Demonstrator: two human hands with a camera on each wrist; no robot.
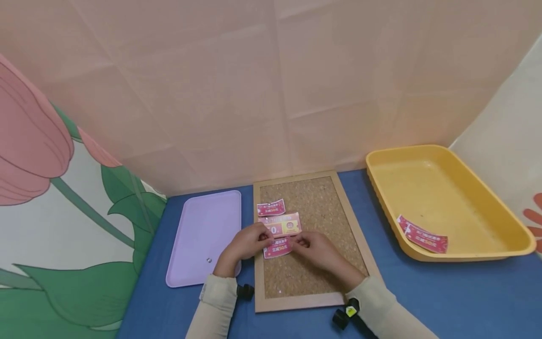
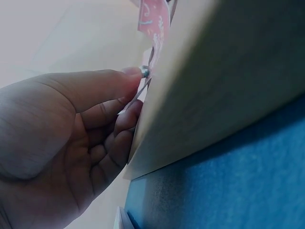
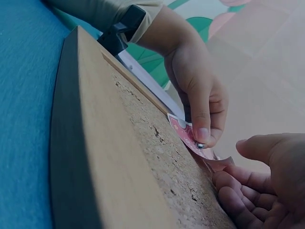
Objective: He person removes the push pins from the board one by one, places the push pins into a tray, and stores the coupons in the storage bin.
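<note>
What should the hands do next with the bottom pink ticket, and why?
Probably press the silver pin down toward the cork board with the left hand: it pinches the pin at the bottom pink ticket, while the right hand, at the ticket's edge, could steady it.

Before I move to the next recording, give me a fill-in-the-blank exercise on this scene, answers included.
1. In the head view, the deep yellow plastic tray stands to the ____ of the wood-framed cork board.
2. In the right wrist view, the small silver metal pin is pinched by the person's ____ hand.
3. The flat purple rectangular tray lies on a surface coloured ____.
Missing words: right; left; blue.
</note>
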